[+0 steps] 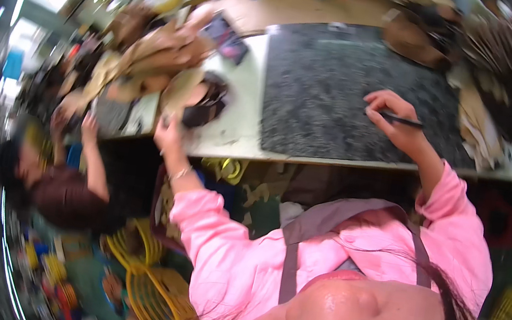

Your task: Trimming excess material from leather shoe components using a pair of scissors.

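Observation:
My right hand is above the dark grey mat, closed around a slim black pen-shaped tool. Whether that tool is a pen or a blade cannot be made out. At the front edge of the white table, my left hand is somewhat blurred. Its fingers pinch the lower edge of a flat beige piece, perhaps leather. Just beyond those fingers, a dark glossy container sits on the table, its details smeared.
Brown and tan sheets are heaped at the left, near a dark patterned packet. More stacked pieces fill the right end. A co-worker works at the left. Yellow slatted stools stand below the table.

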The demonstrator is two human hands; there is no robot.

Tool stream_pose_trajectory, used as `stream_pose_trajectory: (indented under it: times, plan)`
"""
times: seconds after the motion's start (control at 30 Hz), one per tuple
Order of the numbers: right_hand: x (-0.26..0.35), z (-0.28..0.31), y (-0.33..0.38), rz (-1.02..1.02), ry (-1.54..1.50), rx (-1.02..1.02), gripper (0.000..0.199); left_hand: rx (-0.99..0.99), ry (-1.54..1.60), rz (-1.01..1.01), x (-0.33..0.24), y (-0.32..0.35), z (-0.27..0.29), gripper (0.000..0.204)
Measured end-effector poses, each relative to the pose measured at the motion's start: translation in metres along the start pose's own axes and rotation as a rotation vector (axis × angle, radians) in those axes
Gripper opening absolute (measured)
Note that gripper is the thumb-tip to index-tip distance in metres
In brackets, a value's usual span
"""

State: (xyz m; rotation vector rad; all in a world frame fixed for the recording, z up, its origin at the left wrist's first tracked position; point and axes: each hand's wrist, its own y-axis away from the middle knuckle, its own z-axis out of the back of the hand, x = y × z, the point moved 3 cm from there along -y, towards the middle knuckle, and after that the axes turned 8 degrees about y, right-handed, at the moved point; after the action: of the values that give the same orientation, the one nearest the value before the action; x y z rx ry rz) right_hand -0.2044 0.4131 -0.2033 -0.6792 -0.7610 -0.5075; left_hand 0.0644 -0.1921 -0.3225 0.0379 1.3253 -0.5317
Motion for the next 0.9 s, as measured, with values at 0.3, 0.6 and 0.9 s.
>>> stream_pose_trajectory:
  times: [0.3,0.6,0.9]
  plan:
    - [-0.075,0.134,-0.03,-0.054,0.56,-0.484,0.017,-0.107,-0.103,-0.488,-0.207,0.087,-0.092,0.047]
    - [-0.129,0.06,-0.096,-0.046,0.96,-0.182,0.034,0.947,0.305,0.118,-0.262,0.195,-0.411,0.057]
    - [-0.11,0.088,-0.073,-0.235,0.278,-0.415,0.03,0.464,-0.06,-0.478,-0.305,0.192,-0.497,0.048]
